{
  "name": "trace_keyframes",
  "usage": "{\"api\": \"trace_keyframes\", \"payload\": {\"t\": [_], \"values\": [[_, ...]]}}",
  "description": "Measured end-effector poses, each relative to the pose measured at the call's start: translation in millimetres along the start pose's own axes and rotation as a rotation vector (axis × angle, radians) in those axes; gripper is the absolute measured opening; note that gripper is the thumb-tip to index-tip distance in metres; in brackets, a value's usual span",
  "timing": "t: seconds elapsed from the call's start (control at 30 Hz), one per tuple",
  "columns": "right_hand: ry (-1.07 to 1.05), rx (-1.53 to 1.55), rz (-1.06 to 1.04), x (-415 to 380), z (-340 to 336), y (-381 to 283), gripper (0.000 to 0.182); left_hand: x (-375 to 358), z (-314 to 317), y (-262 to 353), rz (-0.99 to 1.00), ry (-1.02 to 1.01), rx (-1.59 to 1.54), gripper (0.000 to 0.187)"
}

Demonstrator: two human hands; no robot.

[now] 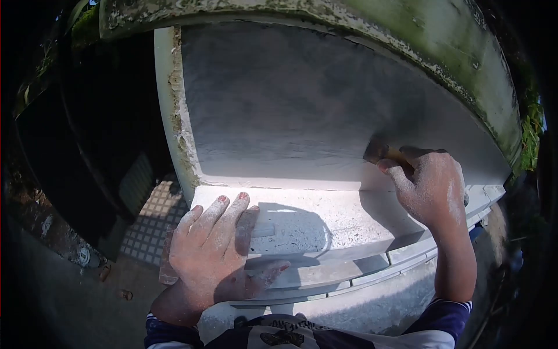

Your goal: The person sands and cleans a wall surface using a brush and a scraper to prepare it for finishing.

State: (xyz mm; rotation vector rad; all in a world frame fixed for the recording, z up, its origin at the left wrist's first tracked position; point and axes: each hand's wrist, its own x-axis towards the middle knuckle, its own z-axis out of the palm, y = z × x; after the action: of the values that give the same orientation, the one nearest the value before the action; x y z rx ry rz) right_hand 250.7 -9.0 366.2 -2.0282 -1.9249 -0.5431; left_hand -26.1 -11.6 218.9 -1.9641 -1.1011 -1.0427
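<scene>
My right hand [433,189] is closed around a short flat-headed tool [378,151] with a wooden handle. Its head meets the grey-white inner wall [279,104] low on the right; blur hides whether it is a scraper or a brush. White dust coats both hands. At the lower left, my left hand [215,244] is open, fingers stretched out over the left end of a white, speckled ledge [302,224], holding nothing. The palm's contact with the ledge is hidden. A brown edge [167,259] shows beside that hand.
A mossy concrete overhang [430,41] curves above the wall. The left wall edge [177,99] is chipped. Stepped pale slabs [325,276] run below the ledge. On the left lie a dark opening [110,116] and checkered floor tiles [152,224]. Greenery [530,136] stands at right.
</scene>
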Motion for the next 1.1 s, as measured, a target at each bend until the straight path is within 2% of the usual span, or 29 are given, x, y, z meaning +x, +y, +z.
{"api": "trace_keyframes", "payload": {"t": [0.13, 0.2, 0.23, 0.33, 0.4, 0.47, 0.5, 0.57, 0.63, 0.73, 0.8, 0.87, 1.0, 1.03, 1.1], "values": [[-0.025, -0.085, -0.081, -6.2, 8.6, -23.3, 0.037, 6.0, -9.7, 2.6, 0.038, -0.053, 0.036, 0.075], [-0.095, -0.065, -0.067, -5.7, 4.5, -22.2, 0.039, 10.0, -10.6, 5.8, -0.004, -0.03, 0.014, 0.057], [-0.057, -0.021, -0.056, -5.3, 5.8, -14.9, 0.039, 9.6, -10.7, 6.4, -0.027, -0.024, 0.0, 0.049], [0.0, -0.001, -0.055, 1.5, 8.9, -5.9, 0.041, -4.4, 5.8, -0.8, -0.02, 0.033, 0.045, 0.041], [-0.066, -0.113, -0.048, -0.8, 14.8, -28.4, 0.041, 1.5, -0.1, 2.2, -0.021, 0.017, 0.065, 0.033], [-0.096, -0.101, -0.052, -2.3, 3.7, -28.6, 0.041, 5.3, -3.0, 4.3, -0.007, -0.012, 0.046, 0.043], [-0.099, -0.095, -0.054, -3.0, 2.4, -24.6, 0.041, 1.5, -3.5, 1.5, 0.005, -0.025, 0.023, 0.058], [-0.062, -0.036, -0.057, -2.2, 2.6, -15.0, 0.042, -2.0, -2.8, -2.5, 0.024, -0.029, 0.005, 0.073], [0.012, 0.052, -0.069, 3.1, 3.9, -7.1, 0.043, -1.6, -1.4, -0.8, 0.012, -0.018, 0.008, 0.072], [-0.116, 0.026, -0.214, -1.3, 19.4, -46.0, 0.043, 4.7, -7.4, 3.1, -0.009, -0.055, -0.004, 0.072], [-0.172, -0.007, -0.193, -0.3, 12.9, -51.6, 0.042, -3.2, 3.8, -2.6, 0.019, 0.021, 0.052, 0.05], [-0.205, -0.068, -0.163, -1.1, -0.5, -46.6, 0.04, -20.6, 16.3, -10.4, -0.022, 0.025, 0.058, 0.044], [0.062, -0.081, -0.095, -3.8, 6.1, -26.7, 0.034, -53.7, 39.6, -18.0, -0.234, -0.068, -0.046, 0.062], [0.115, -0.112, -0.095, -3.2, 13.7, -28.6, 0.033, -53.8, 36.1, -13.2, -0.217, -0.076, -0.049, 0.066], [0.027, -0.11, -0.043, -7.5, 9.3, -34.5, 0.03, -19.0, 8.9, 2.1, -0.116, -0.058, -0.025, 0.072]]}}
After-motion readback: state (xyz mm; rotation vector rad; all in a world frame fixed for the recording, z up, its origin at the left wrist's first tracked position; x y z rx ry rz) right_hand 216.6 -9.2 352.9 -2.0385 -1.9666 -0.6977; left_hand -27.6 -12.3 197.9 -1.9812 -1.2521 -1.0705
